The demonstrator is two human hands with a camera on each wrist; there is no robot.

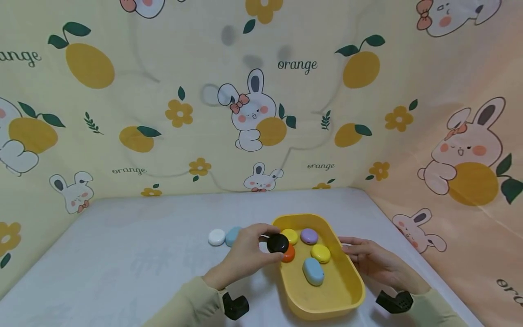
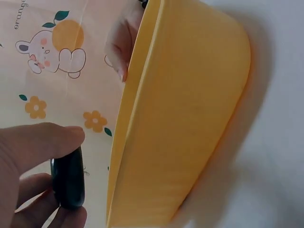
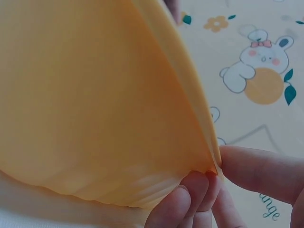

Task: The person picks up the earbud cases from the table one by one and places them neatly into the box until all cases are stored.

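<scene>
My left hand (image 1: 249, 252) pinches a glossy black rounded piece (image 1: 278, 244) between thumb and fingers, above the left rim of a yellow tray (image 1: 318, 308). In the left wrist view, the black piece (image 2: 69, 180) is on edge, apart from the tray wall (image 2: 190, 95). On the far side, my right hand (image 1: 382, 263) grips the tray's right rim; the right wrist view shows its fingers (image 3: 194, 190) against the outer wall. Inside the tray are a purple piece (image 1: 309, 236), yellow pieces (image 1: 320, 253), an orange-red piece (image 1: 288, 253) partly hidden, and an oblong light blue piece (image 1: 313, 271).
Left of the tray, a white round piece (image 1: 216, 237) lies on the white tabletop (image 1: 143, 263) beside a blue piece (image 1: 233, 236), partly covered by my left hand. A patterned cloth (image 1: 204, 136) with rabbits and oranges rises behind the table and along its right side.
</scene>
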